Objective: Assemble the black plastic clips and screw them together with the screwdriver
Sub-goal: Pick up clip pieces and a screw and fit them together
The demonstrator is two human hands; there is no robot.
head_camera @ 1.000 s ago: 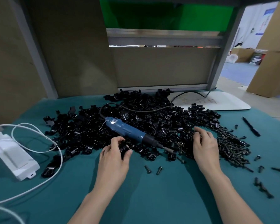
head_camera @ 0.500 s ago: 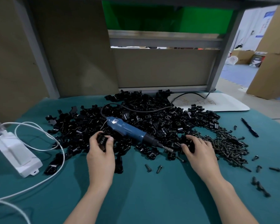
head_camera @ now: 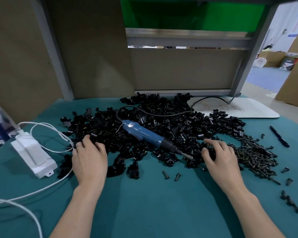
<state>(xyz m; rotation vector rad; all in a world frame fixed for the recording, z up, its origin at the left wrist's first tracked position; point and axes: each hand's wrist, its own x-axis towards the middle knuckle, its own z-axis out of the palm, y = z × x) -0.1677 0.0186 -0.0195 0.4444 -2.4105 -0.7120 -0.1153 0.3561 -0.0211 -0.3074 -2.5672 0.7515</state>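
Note:
A big heap of black plastic clips (head_camera: 172, 121) covers the middle of the teal table mat (head_camera: 153, 206). A blue electric screwdriver (head_camera: 144, 134) lies on top of the heap, tip pointing right and towards me. Dark screws (head_camera: 255, 155) are piled at the right. My left hand (head_camera: 89, 158) rests palm down at the heap's left edge, thumb and fingers pinching a black clip (head_camera: 93, 135). Just past the screwdriver tip, my right hand (head_camera: 220, 157) has its fingers curled round a black clip (head_camera: 212, 154) at the edge of the screw pile.
A white power adapter (head_camera: 33, 155) with a looping white cable (head_camera: 46, 186) lies at the left. Two loose screws (head_camera: 170, 175) lie near me. A black pen (head_camera: 279, 136) and scattered screws sit far right, and a white board (head_camera: 248, 109) lies behind the heap.
My left hand has slid left along the heap's front edge, carrying a clip. My right hand shifted slightly left and closed over a clip near the screwdriver tip. The screwdriver has not moved.

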